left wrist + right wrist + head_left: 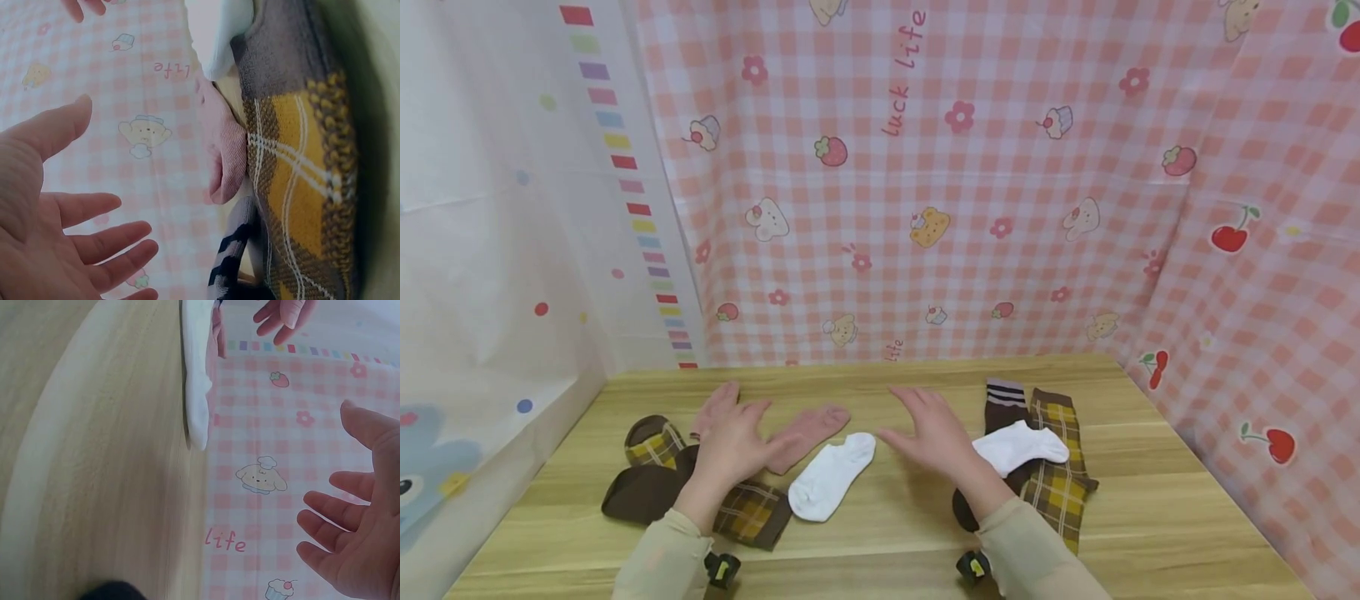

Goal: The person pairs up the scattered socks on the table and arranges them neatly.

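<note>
In the head view my left hand (733,448) hovers over the left group of socks, fingers spread and holding nothing. Around it lie a pink sock (811,435), another pink sock (715,408), a dark brown sock (642,493) and a brown-yellow plaid sock (754,515). Between the hands a white ankle sock (831,483) lies flat. My right hand (931,435), likewise relaxed and holding nothing, is raised left of a second white sock (1021,448). That one lies across a dark sock with a striped cuff (1006,393) and a plaid sock (1063,425). Hands partly hide both groups.
The socks lie on a wood-grain table (880,542). A pink checked curtain (880,275) rises behind its far edge, with more cloth at both sides. Black wrist devices, one on the left (722,569) and one on the right (973,567), sit at the sleeves.
</note>
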The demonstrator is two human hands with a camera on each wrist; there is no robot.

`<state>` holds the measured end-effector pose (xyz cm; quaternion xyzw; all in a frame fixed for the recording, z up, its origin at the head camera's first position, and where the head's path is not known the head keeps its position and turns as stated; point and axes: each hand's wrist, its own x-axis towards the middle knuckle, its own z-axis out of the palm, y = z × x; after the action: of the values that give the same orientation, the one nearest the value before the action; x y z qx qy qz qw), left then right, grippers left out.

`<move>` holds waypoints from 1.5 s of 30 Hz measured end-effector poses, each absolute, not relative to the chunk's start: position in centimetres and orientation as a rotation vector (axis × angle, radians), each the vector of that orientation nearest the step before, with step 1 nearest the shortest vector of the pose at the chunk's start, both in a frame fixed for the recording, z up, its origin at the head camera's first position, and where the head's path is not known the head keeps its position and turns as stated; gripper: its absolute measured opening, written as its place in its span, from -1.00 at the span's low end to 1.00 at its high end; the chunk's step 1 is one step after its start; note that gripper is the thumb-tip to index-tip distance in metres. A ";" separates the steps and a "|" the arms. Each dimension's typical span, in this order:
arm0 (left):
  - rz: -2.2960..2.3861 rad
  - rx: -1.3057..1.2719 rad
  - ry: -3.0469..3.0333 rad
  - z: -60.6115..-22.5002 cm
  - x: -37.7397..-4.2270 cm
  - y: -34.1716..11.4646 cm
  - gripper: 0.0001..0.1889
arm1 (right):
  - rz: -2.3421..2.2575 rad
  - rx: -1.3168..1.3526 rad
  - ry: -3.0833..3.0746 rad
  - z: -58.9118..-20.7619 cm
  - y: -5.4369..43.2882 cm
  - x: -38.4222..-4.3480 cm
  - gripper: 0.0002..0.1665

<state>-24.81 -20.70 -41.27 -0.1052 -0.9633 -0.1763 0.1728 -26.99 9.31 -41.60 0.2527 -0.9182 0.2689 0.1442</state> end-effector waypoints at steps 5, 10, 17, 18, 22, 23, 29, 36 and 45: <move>-0.548 -0.254 -2.776 -41.3 -25.0 -21.0 -0.33 | 0.806 0.731 -2.646 -41.6 9.0 -27.4 -0.23; -0.633 -0.175 -2.839 -41.3 -25.2 -21.2 -0.32 | 0.832 0.729 -2.658 -41.6 8.6 -27.9 -0.24; -0.627 -0.106 -2.875 -41.4 -25.3 -21.2 -0.32 | 0.855 0.717 -2.693 -41.7 8.2 -28.6 -0.22; -0.629 -0.100 -2.876 -41.5 -25.3 -21.2 -0.33 | 0.860 0.719 -2.693 -41.7 8.1 -28.7 -0.22; -0.643 -0.086 -2.872 -41.8 -25.1 -21.1 -0.38 | 0.870 0.734 -2.696 -41.9 7.8 -29.0 -0.23; -0.653 -0.088 -2.870 -41.9 -25.1 -21.1 -0.39 | 0.876 0.738 -2.694 -42.0 7.7 -29.1 -0.24; -0.678 -0.151 -2.822 -42.3 -25.4 -21.1 -0.47 | 0.916 0.720 -2.711 -42.3 7.2 -29.6 -0.26; -0.683 -0.124 -2.868 -42.6 -25.4 -20.9 -0.53 | 0.953 0.715 -2.751 -42.7 6.9 -30.1 -0.30; -0.671 -0.078 -2.913 -42.9 -25.7 -20.7 -0.47 | 0.938 0.709 -2.778 -43.1 6.4 -30.5 -0.33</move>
<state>-25.66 -20.75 -42.86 -0.0259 -0.9714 -0.2237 0.0757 -30.54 6.45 -43.11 0.2346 -0.9191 0.3104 0.0626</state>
